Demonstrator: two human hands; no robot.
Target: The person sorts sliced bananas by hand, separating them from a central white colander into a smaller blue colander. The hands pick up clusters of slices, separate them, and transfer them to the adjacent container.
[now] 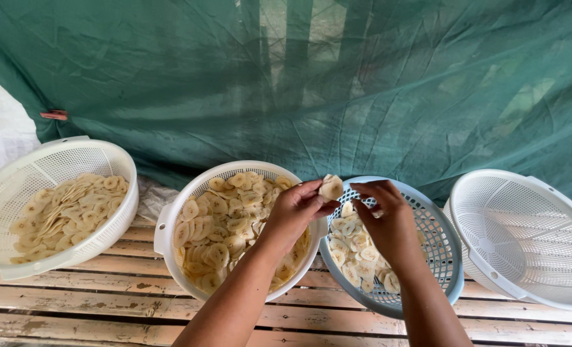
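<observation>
While I look down from the head view, my left hand [295, 209] pinches a small stack of slices [331, 187] above the gap between the middle basket [163, 225] and the blue basket [450, 257]. My right hand [389, 218] has its fingers together at the stack's edge, perhaps picking one off. The middle basket is heaped, the blue one holds only a thin layer, so most seems left. The left basket [16, 173] is part filled, the right basket [524, 238] holds nothing, all on the slatted desk [106, 302].
</observation>
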